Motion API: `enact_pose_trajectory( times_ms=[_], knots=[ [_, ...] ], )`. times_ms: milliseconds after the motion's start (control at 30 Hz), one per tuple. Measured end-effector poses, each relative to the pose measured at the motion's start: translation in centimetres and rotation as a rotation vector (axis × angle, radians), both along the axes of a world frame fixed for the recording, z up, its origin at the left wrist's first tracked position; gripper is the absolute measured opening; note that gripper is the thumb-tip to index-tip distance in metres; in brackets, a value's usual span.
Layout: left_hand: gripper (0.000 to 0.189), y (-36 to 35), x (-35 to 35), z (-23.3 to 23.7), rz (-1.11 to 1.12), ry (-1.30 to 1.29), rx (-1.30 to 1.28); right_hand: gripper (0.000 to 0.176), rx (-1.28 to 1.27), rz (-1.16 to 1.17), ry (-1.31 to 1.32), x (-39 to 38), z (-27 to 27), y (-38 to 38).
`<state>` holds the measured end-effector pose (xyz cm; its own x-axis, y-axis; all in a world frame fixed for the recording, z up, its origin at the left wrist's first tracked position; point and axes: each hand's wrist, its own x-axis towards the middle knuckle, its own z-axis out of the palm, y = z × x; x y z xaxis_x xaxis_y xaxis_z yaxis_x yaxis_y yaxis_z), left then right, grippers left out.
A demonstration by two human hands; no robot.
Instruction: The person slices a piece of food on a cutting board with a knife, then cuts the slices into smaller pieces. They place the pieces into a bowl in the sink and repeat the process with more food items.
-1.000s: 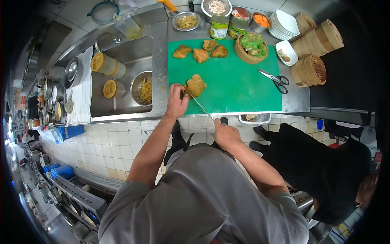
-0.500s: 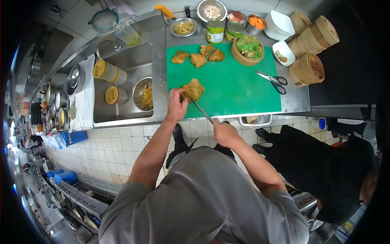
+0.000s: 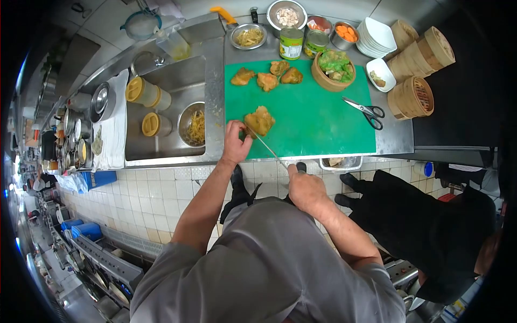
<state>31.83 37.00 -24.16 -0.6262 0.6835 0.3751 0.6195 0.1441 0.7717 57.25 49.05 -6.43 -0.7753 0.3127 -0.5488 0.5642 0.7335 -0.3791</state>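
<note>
A golden-brown piece of cooked meat (image 3: 260, 120) lies near the front left of a green cutting board (image 3: 318, 118). My left hand (image 3: 235, 140) rests on the board with its fingertips against the meat's left side. My right hand (image 3: 303, 185) grips the handle of a knife (image 3: 264, 144), whose thin blade points up-left to the meat's lower edge. Three more browned pieces (image 3: 267, 78) lie along the board's far edge. A bamboo steamer (image 3: 334, 68) filled with green leaves stands on the board's far right.
Scissors (image 3: 366, 112) lie on the board's right side. Tins, metal bowls, stacked white dishes (image 3: 379, 35) and bamboo steamers (image 3: 417, 70) line the back and right. A sink (image 3: 167, 107) with containers is left. Another person in black (image 3: 431, 226) stands at my right.
The view has shifted slightly. My right hand has drawn back a little toward me with the knife, and my left hand stays against the meat.
</note>
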Motion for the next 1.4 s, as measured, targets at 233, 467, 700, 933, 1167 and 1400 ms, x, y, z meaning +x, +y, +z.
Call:
enact_pose_trajectory(
  times_ms=[233, 467, 700, 933, 1167, 1400],
  knots=[
    [0.037, -0.6, 0.1, -0.3, 0.015, 0.012, -0.034, 0.029, 0.011, 0.004, -0.021, 0.0, -0.6, -0.5],
    [0.037, 0.1, -0.4, 0.2, 0.016, -0.001, -0.017, 0.028, -0.025, -0.023, 0.002, -1.7, -3.5, -0.6],
    [0.037, 0.2, -0.1, 0.5, 0.017, -0.003, -0.014, 0.03, -0.02, -0.017, 0.061, -3.4, -6.0, -0.6],
    [0.036, -0.3, 0.3, -0.2, 0.027, 0.024, -0.056, 0.03, -0.051, -0.028, 0.058, -1.9, -9.1, -1.2],
    [0.04, 0.4, 0.2, 1.0, -0.011, 0.207, -0.099, 0.03, -0.031, -0.017, 0.039, -3.1, -9.3, 0.0],
    [0.039, -0.2, -0.1, -0.3, 0.025, -0.025, -0.055, 0.024, -0.106, -0.064, 0.129, 0.6, -3.0, 1.7]
  ],
)
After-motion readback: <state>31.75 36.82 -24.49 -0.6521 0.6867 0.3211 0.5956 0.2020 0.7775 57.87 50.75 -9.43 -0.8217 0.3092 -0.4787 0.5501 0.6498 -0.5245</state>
